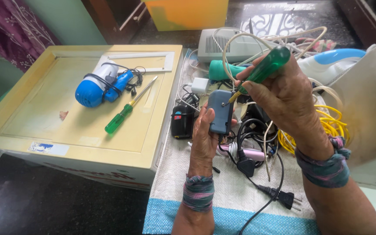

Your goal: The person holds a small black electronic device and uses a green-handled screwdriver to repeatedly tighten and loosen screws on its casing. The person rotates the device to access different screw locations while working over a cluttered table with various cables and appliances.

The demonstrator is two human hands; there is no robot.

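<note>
Head view, step in hand: judging by the pose, a screw on the small blue-grey adapter (pixel 221 112) is being worked with a screwdriver; the tip sits at the adapter's upper right corner, centre of the frame.
Head view, next move: it seems to call for keeping the tip seated and the adapter steady while the handle is turned; a slip could send the tip toward the fingers underneath.
Left hand (pixel 204 135): closed around the adapter from below and behind, thumb along its left edge, holding it upright just below centre frame.
Right hand (pixel 283 93): fingers wrapped tightly around the green-handled screwdriver (pixel 264 66), handle angled to the upper right, shaft down to the adapter.
Wrists: both carry cloth bands.
Lower centre: a black power plug (pixel 283 198) on its cable lies on a white towel with a blue stripe (pixel 223 191).
Behind the hands: a tangle of cables, a white charger (pixel 199 85), a black box-shaped device (pixel 182 122) and a yellow coiled wire (pixel 331 124).
Left of the frame: a cream cabinet top (pixel 66 126) bears a blue and white hair dryer (pixel 101 85) and a second green screwdriver (pixel 129 106), well apart from the hands.
</note>
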